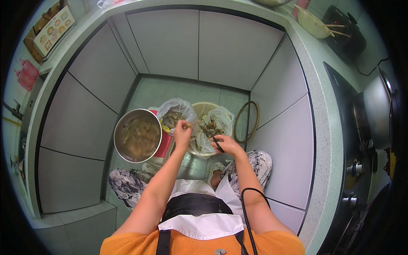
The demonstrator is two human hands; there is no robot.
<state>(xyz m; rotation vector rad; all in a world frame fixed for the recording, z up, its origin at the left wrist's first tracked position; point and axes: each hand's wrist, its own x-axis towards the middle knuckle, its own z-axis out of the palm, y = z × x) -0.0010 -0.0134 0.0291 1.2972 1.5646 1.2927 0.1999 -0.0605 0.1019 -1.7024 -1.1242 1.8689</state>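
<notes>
My left hand (183, 135) is closed in a pinch on a small brownish piece that looks like a shrimp, between two bags. Lower and to the right, my right hand (228, 145) grips black-handled scissors (218, 145); their blades are hard to make out. Just beyond my left hand is a clear plastic bag (188, 108) with greyish, shrimp-like pieces. A pale bin (203, 106), lined with a white plastic bag (224, 115), holds brownish scraps and shells below and between my hands. To the left, a round metal pot (159, 144) contains cloudy liquid with pale brown pieces.
A red and white box or stool (163, 146) stands beside the pot. A hoop-like ring (256, 121) leans against the right cabinet. Grey cabinets (165, 42) enclose the floor on three sides. Above, the counter (316, 80) carries a bowl with chopsticks (312, 23) and a stove (340, 93).
</notes>
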